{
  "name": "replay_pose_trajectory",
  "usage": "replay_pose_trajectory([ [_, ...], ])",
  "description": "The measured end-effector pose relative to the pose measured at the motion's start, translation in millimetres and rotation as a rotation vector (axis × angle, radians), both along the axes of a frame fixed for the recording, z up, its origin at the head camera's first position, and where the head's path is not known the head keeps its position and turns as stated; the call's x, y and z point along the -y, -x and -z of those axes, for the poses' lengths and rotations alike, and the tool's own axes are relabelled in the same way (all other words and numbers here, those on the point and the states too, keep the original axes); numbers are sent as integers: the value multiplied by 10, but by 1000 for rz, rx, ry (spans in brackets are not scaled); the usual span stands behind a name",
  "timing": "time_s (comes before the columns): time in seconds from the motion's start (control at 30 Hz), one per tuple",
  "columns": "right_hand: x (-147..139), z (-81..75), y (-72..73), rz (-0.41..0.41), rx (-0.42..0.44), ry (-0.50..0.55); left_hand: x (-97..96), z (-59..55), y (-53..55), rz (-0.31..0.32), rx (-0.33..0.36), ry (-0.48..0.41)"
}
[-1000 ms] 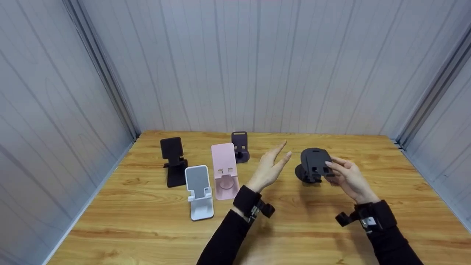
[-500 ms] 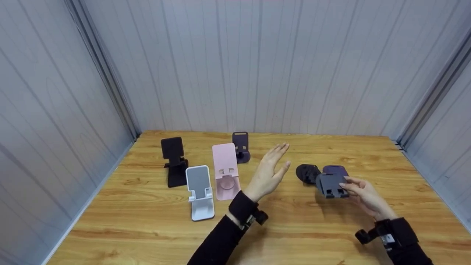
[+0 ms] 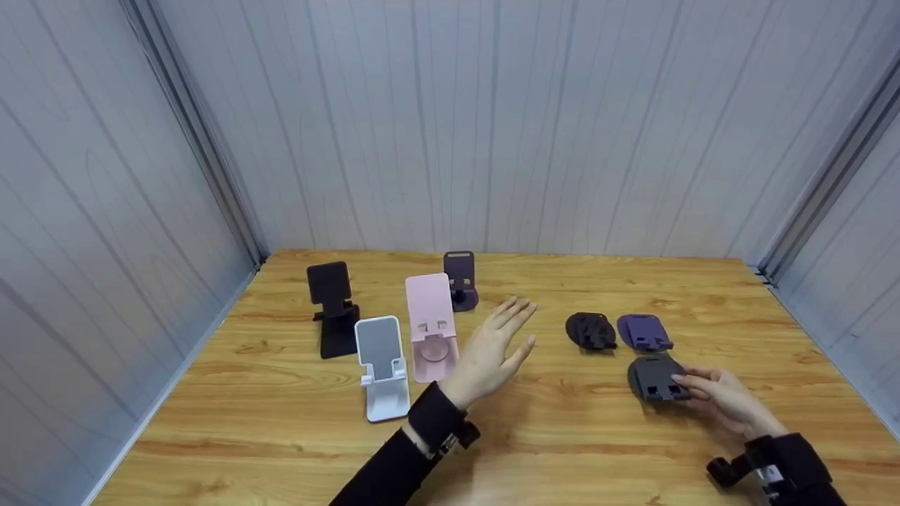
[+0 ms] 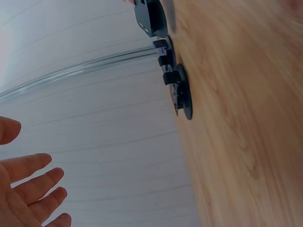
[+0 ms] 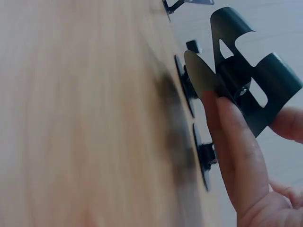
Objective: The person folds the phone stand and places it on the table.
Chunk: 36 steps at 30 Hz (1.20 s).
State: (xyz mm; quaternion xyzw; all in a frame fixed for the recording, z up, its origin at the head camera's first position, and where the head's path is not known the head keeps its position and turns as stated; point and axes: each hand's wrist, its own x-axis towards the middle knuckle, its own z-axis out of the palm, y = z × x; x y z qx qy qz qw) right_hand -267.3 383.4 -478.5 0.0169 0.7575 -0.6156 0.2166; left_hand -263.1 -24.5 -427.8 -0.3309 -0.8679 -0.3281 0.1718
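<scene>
My right hand (image 3: 731,402) pinches a dark grey folded phone stand (image 3: 652,376), thumb on its plate and fingers beneath the round base. In the right wrist view that stand (image 5: 262,90) is held just off the tabletop. Beyond it lie a purple folded phone stand (image 3: 645,332) and, to its left, a black folded one (image 3: 590,330). My left hand (image 3: 485,362) hovers with straight fingers and holds nothing. It is nearest to an unfolded pink phone stand (image 3: 429,302); in the left wrist view the left fingers (image 4: 40,187) are spread apart.
Several unfolded phone stands stand at the left: a white one (image 3: 380,344), a black one (image 3: 329,284) and a dark purple one (image 3: 459,267) behind the pink. The wooden table (image 3: 281,450) meets pale panel walls (image 3: 492,140) at the back and sides.
My right hand has carried the grey stand rightward and toward me, away from the black folded stand, uncovering the purple one. My left hand has drawn back a little, toward the lower left.
</scene>
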Motion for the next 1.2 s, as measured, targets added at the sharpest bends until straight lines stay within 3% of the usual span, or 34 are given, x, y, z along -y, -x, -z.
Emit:
replay_pose_trajectory([
  [0.2,-80,31,13,29,35,7,29,-6,-23,10,5,12],
  [0.43,-48,-50,2,31,11,-214,24,-2,-39,13,63,0],
  [0.7,-14,-102,-25,-75,-173,-466,29,6,-40,9,96,0],
  [1.0,113,-172,-38,-57,-345,-718,22,6,-43,13,94,5],
  [1.2,182,-207,-57,-56,-375,-822,27,0,-43,6,89,25],
])
